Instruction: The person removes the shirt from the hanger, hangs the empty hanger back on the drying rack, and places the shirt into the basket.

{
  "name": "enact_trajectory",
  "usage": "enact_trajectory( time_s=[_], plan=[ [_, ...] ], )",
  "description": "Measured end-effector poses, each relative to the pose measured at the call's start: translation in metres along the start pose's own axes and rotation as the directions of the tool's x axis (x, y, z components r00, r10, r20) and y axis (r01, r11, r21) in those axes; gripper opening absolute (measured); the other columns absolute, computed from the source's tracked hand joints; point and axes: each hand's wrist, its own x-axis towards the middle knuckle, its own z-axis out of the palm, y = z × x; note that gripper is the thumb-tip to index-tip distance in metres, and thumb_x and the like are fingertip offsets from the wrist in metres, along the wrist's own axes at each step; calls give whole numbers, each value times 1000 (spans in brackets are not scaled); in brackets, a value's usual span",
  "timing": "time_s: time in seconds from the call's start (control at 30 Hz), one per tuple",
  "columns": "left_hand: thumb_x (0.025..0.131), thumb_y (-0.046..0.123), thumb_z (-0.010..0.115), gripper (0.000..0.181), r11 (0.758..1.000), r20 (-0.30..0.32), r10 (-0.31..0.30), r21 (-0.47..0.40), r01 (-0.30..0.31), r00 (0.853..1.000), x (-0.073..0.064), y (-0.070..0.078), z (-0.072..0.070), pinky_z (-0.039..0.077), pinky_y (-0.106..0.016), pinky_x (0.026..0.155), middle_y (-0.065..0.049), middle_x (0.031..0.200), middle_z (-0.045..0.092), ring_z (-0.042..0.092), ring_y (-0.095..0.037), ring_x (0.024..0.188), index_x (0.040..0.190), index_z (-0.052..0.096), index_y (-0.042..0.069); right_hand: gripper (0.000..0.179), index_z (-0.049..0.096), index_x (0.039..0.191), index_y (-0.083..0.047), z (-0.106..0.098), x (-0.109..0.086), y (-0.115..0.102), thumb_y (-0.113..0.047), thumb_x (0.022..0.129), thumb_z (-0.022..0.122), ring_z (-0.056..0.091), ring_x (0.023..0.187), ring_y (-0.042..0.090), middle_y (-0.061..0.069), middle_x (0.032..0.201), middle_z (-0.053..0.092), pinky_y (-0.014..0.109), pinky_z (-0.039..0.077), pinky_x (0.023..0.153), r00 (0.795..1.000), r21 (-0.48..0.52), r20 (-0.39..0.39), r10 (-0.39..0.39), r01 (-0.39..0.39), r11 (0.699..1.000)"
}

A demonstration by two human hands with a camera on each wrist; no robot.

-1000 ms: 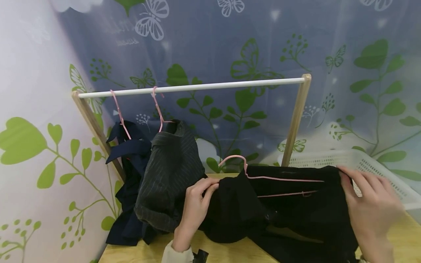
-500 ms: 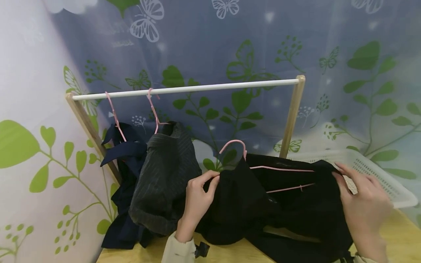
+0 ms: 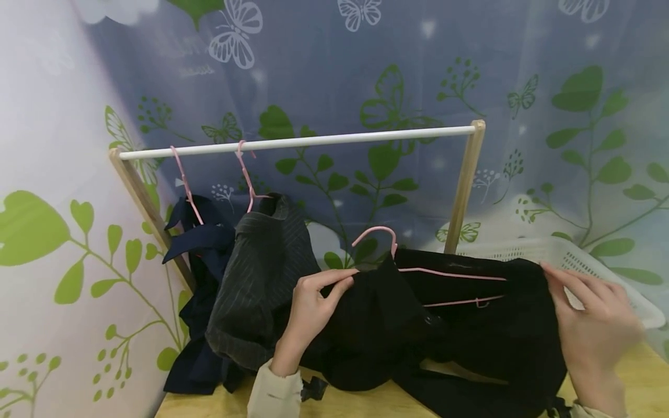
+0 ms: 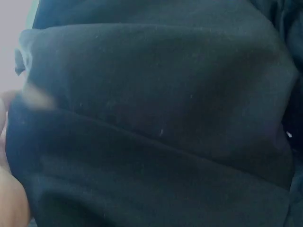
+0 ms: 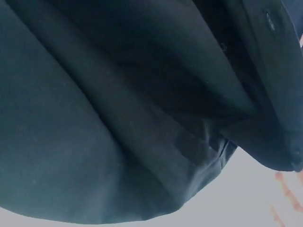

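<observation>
In the head view a black garment (image 3: 470, 342) is spread between both hands, close over the table, with a buttonhole on a strip of its edge in the right wrist view. A pink hanger (image 3: 376, 231) lies inside its opening, hook up and clear of the cloth. My left hand (image 3: 310, 307) pinches the garment's left upper edge between thumb and fingers. At the opposite upper corner, my right hand (image 3: 596, 325) pinches the cloth. Dark fabric (image 4: 156, 123) fills most of the left wrist view, and likewise the cloth (image 5: 118, 118) in the right wrist view.
Behind the hands stands a rack with a white rod (image 3: 334, 139) and wooden posts (image 3: 464, 186). A navy garment (image 3: 201, 290) and a dark striped garment (image 3: 261, 284) hang at its left on pink hangers. A white basket (image 3: 601, 270) sits at the back right of the wooden table (image 3: 640, 377).
The garment and its hanger have risen slightly compared with one second ago. In the last half second my right hand has shifted a little to the right. Both hands keep their pinch.
</observation>
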Motion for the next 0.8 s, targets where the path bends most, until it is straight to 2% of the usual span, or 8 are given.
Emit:
enact_trajectory(
  time_s=[0.1, 0.27, 0.33, 0.37, 0.5, 0.67, 0.73, 0.8],
  plan=[
    [89, 25, 60, 22, 998, 23, -30, -54, 32, 999, 1, 2, -7, 52, -27, 79, 0, 101, 69, 65, -10, 88, 105, 71, 14, 14, 76, 93, -22, -2, 2, 0, -18, 80, 72, 57, 68, 40, 9, 84, 71, 3, 30, 81, 1000, 5, -17, 12, -12, 1000],
    [87, 17, 62, 20, 990, 43, -42, -132, 47, 998, 4, 5, -12, 52, -28, 80, -4, 100, 70, 65, -12, 89, 104, 71, 9, 13, 76, 91, -22, -4, 5, 4, -15, 81, 70, 57, 67, 39, 11, 82, 70, 3, 25, 73, 1000, 7, -2, 16, -16, 1000],
    [87, 14, 63, 20, 987, 51, -36, -157, 44, 998, 6, 7, -13, 52, -29, 80, -6, 100, 69, 66, -14, 88, 104, 71, 8, 12, 76, 90, -21, -3, 5, 7, -15, 82, 69, 57, 66, 39, 12, 80, 70, 14, 34, 66, 1000, -8, 27, 10, -10, 1000],
    [86, 13, 63, 20, 985, 56, -34, -165, 43, 998, 7, 8, -14, 52, -29, 81, -7, 101, 69, 65, -14, 89, 104, 70, 7, 12, 76, 90, -20, -3, 4, 8, -16, 82, 69, 57, 65, 39, 12, 78, 70, 13, 33, 64, 999, -18, 45, 10, -9, 1000],
    [86, 14, 64, 20, 986, 69, -36, -159, 47, 997, 10, 11, -13, 51, -27, 82, -6, 101, 69, 65, -13, 89, 104, 71, 8, 11, 76, 89, -18, -2, 2, 12, -16, 82, 69, 56, 63, 38, 13, 76, 69, 35, 32, 53, 991, -52, 133, 0, 7, 999],
    [87, 26, 63, 22, 993, 19, -65, -94, 66, 998, 10, 10, -9, 52, -26, 75, 0, 99, 70, 65, -9, 84, 104, 71, 15, 18, 75, 93, -14, 0, -1, 8, -9, 79, 64, 57, 74, 37, 12, 85, 70, 40, 39, 60, 962, -17, 272, -11, 16, 1000],
    [87, 31, 62, 24, 996, -8, -82, -46, 82, 997, 10, 9, -7, 52, -25, 70, 3, 99, 70, 65, -7, 81, 105, 71, 18, 21, 74, 97, -12, 2, -3, 6, -15, 81, 62, 57, 80, 37, 13, 89, 69, 46, 42, 66, 947, 3, 320, -26, 26, 1000],
    [87, 35, 61, 25, 996, -29, -93, -9, 93, 995, 10, 8, -5, 52, -25, 68, 5, 98, 70, 65, -5, 80, 105, 71, 20, 26, 73, 99, -11, 5, -4, 4, -25, 80, 64, 57, 82, 38, 14, 90, 69, 51, 44, 68, 947, 4, 318, -41, 42, 999]
  ],
)
